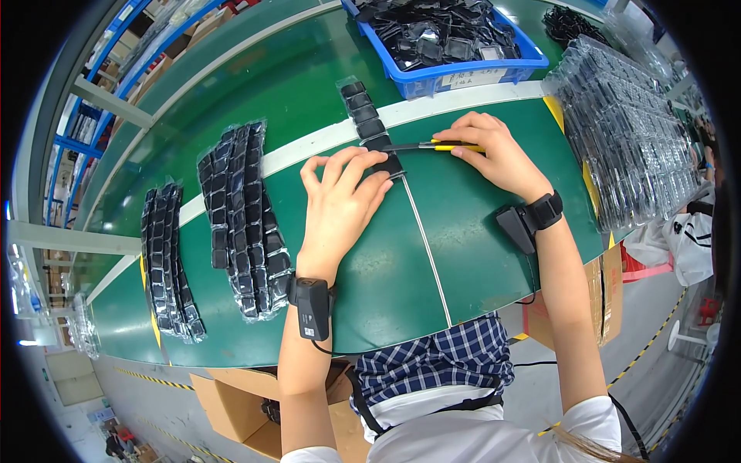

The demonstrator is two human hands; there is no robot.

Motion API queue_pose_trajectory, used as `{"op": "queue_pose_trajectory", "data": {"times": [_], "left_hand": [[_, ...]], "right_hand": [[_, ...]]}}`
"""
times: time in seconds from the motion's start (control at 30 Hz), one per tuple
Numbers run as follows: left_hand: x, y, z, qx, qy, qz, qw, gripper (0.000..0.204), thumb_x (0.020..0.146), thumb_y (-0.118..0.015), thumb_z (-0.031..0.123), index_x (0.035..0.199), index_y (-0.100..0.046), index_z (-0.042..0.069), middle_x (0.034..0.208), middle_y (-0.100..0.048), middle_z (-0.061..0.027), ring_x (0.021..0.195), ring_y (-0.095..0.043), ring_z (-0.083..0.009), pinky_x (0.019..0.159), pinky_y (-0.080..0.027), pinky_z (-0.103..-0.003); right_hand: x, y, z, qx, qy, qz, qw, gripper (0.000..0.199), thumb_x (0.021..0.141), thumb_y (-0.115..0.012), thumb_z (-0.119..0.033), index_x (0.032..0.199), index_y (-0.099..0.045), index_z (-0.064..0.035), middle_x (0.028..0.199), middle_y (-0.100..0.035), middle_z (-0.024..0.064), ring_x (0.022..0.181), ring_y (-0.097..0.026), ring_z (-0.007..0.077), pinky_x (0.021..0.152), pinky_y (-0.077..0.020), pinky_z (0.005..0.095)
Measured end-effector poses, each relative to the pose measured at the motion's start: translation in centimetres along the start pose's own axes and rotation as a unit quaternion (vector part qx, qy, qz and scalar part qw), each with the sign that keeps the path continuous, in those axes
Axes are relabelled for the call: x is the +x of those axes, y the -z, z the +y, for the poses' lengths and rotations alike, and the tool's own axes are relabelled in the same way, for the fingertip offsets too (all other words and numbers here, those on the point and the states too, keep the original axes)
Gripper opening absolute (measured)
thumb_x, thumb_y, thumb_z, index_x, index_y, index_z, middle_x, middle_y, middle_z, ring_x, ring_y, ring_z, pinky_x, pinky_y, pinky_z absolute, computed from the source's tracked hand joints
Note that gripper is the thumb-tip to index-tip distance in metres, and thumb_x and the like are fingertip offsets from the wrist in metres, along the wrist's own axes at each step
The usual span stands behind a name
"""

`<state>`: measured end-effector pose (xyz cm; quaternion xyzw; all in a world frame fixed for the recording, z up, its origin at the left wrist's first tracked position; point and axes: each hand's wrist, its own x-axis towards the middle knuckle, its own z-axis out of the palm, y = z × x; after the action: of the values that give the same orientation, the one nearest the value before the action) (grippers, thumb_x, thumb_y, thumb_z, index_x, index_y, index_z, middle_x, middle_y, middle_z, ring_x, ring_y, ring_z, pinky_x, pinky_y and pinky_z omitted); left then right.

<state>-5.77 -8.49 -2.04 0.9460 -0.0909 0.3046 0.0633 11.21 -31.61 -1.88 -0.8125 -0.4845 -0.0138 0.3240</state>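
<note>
White shirt (pixel 463 436) below; left hand (pixel 340 202), loosely spread, touches black strip (pixel 366 113); right hand (pixel 503 158) pinches yellow-handled tool (pixel 426 145).

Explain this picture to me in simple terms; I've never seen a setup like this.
There is no robot here: these are a person's own bare hands, seen from a wide fisheye camera on their head looking down, so straight edges bend. Each wrist wears a strapped black device.

On the green table, to the left, lie two groups of dark, segmented strips in clear wrapping. Toward the far side sits a blue bin full of loose dark pieces; to the right, stacked clear plastic trays.

The left hand rests its fingers on a single similar strip. The right hand holds a slim yellow-and-black tool, its tip at that strip.
</note>
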Motion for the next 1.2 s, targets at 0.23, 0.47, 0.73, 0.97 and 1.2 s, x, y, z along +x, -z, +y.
{"op": "queue_pose_trajectory", "data": {"times": [0.23,0.47,0.73,0.97,1.2], "left_hand": [[-0.4,1.0,0.2,-0.112,0.042,-0.028,0.992,0.010,0.081,-0.081,0.022,0.086,-0.077,0.014,0.124,-0.065,0.0065,0.126,-0.051,-0.0218,0.106,-0.030,-0.047],[-0.6,-0.1,-0.2,-0.128,0.090,-0.024,0.987,0.011,0.082,-0.081,0.024,0.086,-0.078,0.014,0.125,-0.065,0.0060,0.127,-0.050,-0.0223,0.108,-0.029,-0.045],[-0.7,-0.8,-0.6,-0.145,0.108,-0.055,0.982,0.011,0.081,-0.083,0.022,0.088,-0.078,0.015,0.116,-0.071,0.0069,0.121,-0.055,-0.0188,0.106,-0.030,-0.041],[-0.4,-0.8,-0.4,-0.190,0.144,-0.085,0.967,0.012,0.082,-0.083,0.021,0.089,-0.076,0.015,0.114,-0.072,0.0067,0.121,-0.057,-0.0191,0.107,-0.028,-0.041],[-0.4,-0.8,-0.6,-0.186,0.147,-0.086,0.968,0.014,0.082,-0.082,0.026,0.088,-0.076,0.015,0.114,-0.071,0.0076,0.119,-0.056,-0.0180,0.104,-0.027,-0.042]], "right_hand": [[-0.4,-0.2,-1.6,0.018,-0.002,-0.088,0.996,0.031,0.089,-0.072,-0.008,0.118,-0.075,-0.0187,0.107,-0.064,0.0007,0.109,-0.059,0.0222,0.118,-0.0271,0.0498],[-0.5,-0.2,-2.0,0.017,0.006,-0.136,0.991,0.028,0.087,-0.075,-0.010,0.112,-0.078,-0.0231,0.103,-0.063,-0.0037,0.107,-0.057,0.0184,0.123,-0.0161,0.0552],[-0.5,-0.3,-2.1,0.020,0.003,-0.145,0.989,0.030,0.086,-0.075,-0.009,0.111,-0.079,-0.0252,0.103,-0.062,-0.0048,0.107,-0.057,0.0174,0.124,-0.0146,0.0553],[-0.6,-0.8,-2.2,0.023,0.015,-0.131,0.991,0.030,0.088,-0.074,-0.008,0.110,-0.078,-0.0270,0.104,-0.061,-0.0055,0.107,-0.057,0.0169,0.125,-0.0125,0.0577],[-0.4,-1.6,-2.3,0.007,0.036,-0.131,0.991,0.029,0.090,-0.072,-0.010,0.114,-0.076,-0.0267,0.110,-0.059,-0.0056,0.111,-0.056,0.0173,0.124,-0.0130,0.0592]]}}
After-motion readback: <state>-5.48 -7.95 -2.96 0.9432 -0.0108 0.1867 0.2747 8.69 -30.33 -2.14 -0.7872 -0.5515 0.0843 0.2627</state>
